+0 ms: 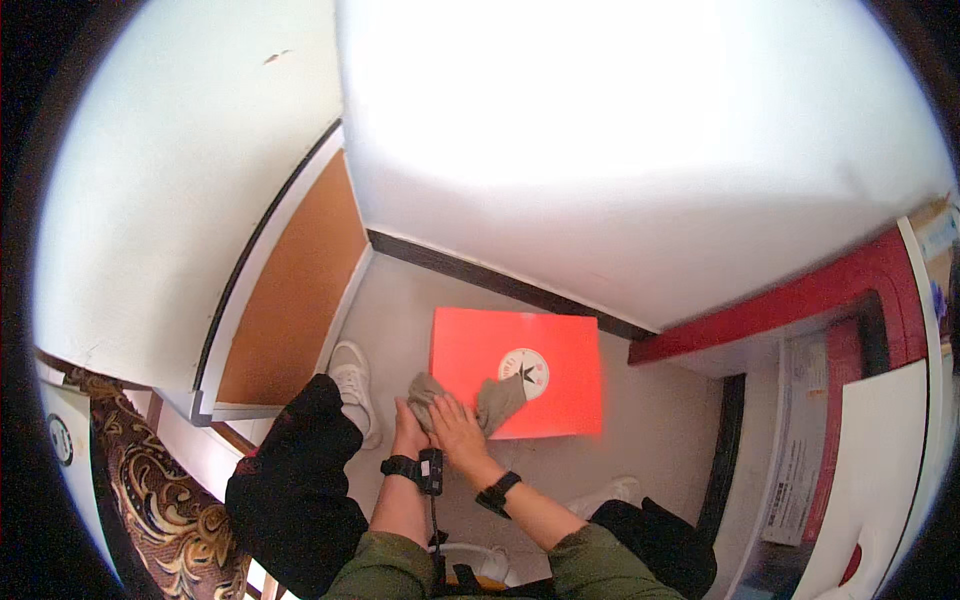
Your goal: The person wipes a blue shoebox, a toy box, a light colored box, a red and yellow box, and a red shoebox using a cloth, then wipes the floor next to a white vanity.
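Observation:
A crumpled grey-brown cloth (502, 403) is bunched in both my hands, over the near left part of a flat red box (575, 375). The box bears a round white emblem with a dark star shape. My left hand (409, 432) grips the cloth from the left, its fingers mostly hidden. Across the cloth's middle lies my right hand (458, 432), fingers pressed together on the fabric. The two hands almost touch. A black band sits on each wrist, and the left one carries a small black device (431, 470) with a cable.
My feet in white shoes (350, 385) stand either side on the grey floor (640, 470). A white wall (560, 220) rises behind the box. A brown-and-white panel (295, 290) stands left, near patterned brown fabric (170, 500). Red-edged shelving (770, 305) stands right.

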Motion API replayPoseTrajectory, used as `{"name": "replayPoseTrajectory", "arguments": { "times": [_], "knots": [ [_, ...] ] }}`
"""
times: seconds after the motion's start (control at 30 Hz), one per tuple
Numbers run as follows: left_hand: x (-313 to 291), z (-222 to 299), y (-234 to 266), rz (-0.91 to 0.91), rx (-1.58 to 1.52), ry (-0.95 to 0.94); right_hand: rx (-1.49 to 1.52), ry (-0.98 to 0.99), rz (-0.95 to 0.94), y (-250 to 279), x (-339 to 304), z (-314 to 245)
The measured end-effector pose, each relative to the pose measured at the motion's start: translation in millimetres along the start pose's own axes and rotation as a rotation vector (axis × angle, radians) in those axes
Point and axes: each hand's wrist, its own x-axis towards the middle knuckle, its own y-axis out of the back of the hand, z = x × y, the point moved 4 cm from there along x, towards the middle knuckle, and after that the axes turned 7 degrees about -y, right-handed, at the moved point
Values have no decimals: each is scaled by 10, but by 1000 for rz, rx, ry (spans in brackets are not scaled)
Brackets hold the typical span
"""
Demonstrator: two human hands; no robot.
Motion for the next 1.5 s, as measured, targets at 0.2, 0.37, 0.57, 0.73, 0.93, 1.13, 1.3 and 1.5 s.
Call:
{"name": "replayPoseTrajectory", "arguments": {
  "times": [0.2, 0.37, 0.57, 0.73, 0.93, 1.13, 1.3, 1.5],
  "knots": [
    [-67, -83, -400, -221, 662, 16, -26, -206, -154, 409, -213, 690],
    [-44, -334, -631, -265, 841, -250, -177, -485, 51, 549, -81, 1973],
    [15, -275, -389, -177, 833, -363, 33, -842, 279, 791, 388, 2964],
    [239, -574, -616, -360, 865, -358, 480, -1010, 360, 501, -248, 4219],
    [331, -408, -415, -332, 829, -357, 1381, -1335, 227, 317, -1276, 3412],
    [-127, -386, -804, -357, 900, -326, 1714, -1547, 830, 994, -1514, 2411],
    [212, -240, -381, -593, 556, -143, 1674, -1263, 793, 1100, -1371, 2126],
    [-557, -1086, -773, -614, 534, 74, 1102, -1127, 943, 2025, -1670, 2105]
  ]
}}
